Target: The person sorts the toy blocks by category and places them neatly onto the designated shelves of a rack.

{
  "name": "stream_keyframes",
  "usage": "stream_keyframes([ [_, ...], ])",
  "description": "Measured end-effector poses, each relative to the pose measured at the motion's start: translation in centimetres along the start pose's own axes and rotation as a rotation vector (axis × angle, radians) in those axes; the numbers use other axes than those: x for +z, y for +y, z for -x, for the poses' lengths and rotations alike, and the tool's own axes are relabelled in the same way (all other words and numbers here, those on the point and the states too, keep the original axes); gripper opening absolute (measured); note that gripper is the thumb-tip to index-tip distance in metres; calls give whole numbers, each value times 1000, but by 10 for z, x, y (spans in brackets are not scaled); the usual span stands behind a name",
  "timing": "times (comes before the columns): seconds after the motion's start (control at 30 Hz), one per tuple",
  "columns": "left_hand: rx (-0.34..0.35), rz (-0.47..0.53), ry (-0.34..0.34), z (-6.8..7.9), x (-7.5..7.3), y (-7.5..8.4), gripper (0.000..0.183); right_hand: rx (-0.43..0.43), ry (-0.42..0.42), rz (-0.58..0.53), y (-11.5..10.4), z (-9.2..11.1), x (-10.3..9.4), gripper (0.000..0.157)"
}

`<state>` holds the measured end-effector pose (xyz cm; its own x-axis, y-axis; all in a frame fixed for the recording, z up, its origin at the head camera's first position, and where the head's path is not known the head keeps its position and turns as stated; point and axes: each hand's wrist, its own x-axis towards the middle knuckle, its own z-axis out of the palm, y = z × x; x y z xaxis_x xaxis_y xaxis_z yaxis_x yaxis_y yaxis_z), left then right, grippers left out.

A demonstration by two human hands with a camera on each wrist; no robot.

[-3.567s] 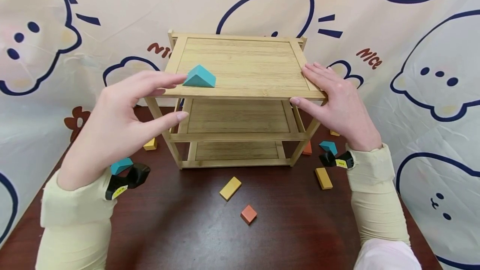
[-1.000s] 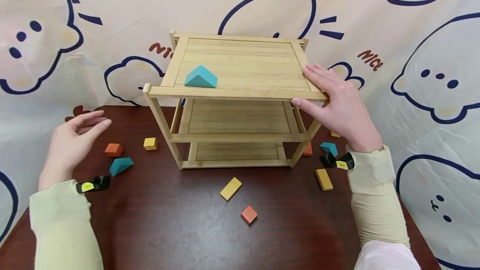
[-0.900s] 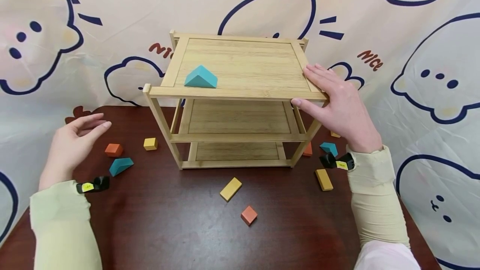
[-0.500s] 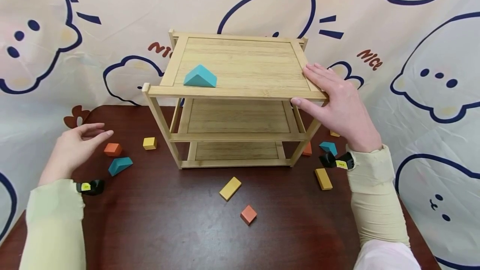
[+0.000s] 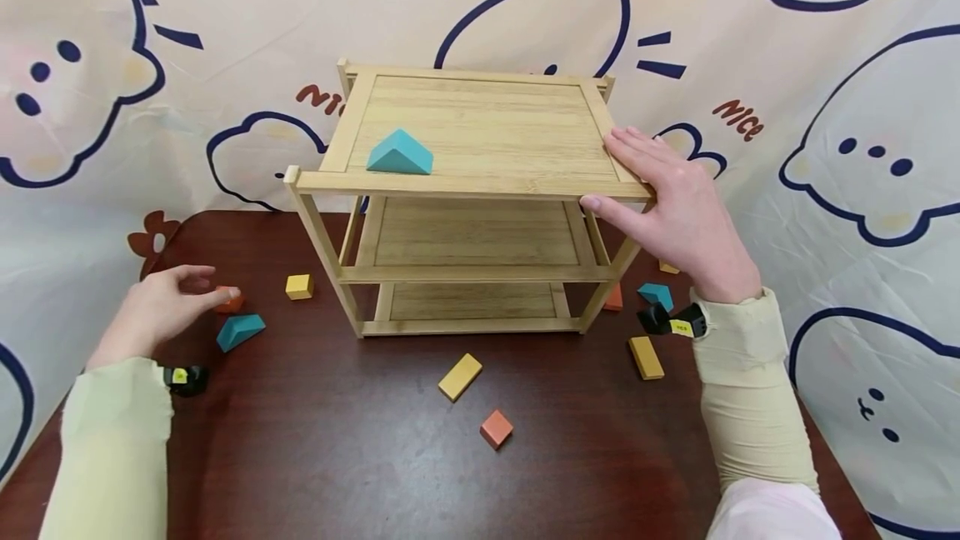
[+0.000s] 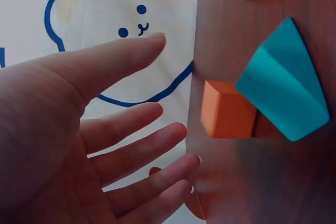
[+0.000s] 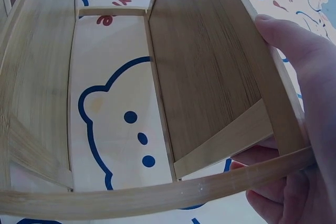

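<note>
My left hand (image 5: 161, 308) is low over the table's left side, fingers spread. In the head view its thumb overlaps an orange block (image 5: 231, 300); in the left wrist view a gap shows between the fingers and the orange block (image 6: 228, 111). A blue wedge block (image 5: 241, 331) lies just beside that block. My right hand (image 5: 686, 211) holds the front right corner of a three-tier wooden shelf (image 5: 487, 127), thumb (image 7: 275, 30) against the front edge and fingers over the side. Another blue wedge (image 5: 401, 153) rests on the top tier, near its left front.
A yellow block (image 5: 300, 287) lies left of the shelf. In front are a yellow block (image 5: 461, 377) and an orange cube (image 5: 497, 429). To the right lie a yellow block (image 5: 647, 357), a blue wedge (image 5: 657, 297) and a partly hidden orange block (image 5: 613, 298). A patterned cloth (image 5: 247, 32) hangs behind.
My left hand has moved from beside the wedge on the top tier down to the left, and then lower to the orange block. The right hand stays at the shelf corner.
</note>
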<state>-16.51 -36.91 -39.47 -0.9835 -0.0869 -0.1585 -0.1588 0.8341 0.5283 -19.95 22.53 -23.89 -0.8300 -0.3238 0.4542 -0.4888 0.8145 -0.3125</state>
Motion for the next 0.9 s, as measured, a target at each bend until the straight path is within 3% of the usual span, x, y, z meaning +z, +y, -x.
stream_keyframes([
  [0.53, 14, -14, 20, -1, 9, -7, 80, 5, -1, -7, 0, 1, 0, 74],
  [0.9, -79, -64, 17, -4, 7, -7, 77, 6, 1, -8, -1, 0, 1, 73],
])
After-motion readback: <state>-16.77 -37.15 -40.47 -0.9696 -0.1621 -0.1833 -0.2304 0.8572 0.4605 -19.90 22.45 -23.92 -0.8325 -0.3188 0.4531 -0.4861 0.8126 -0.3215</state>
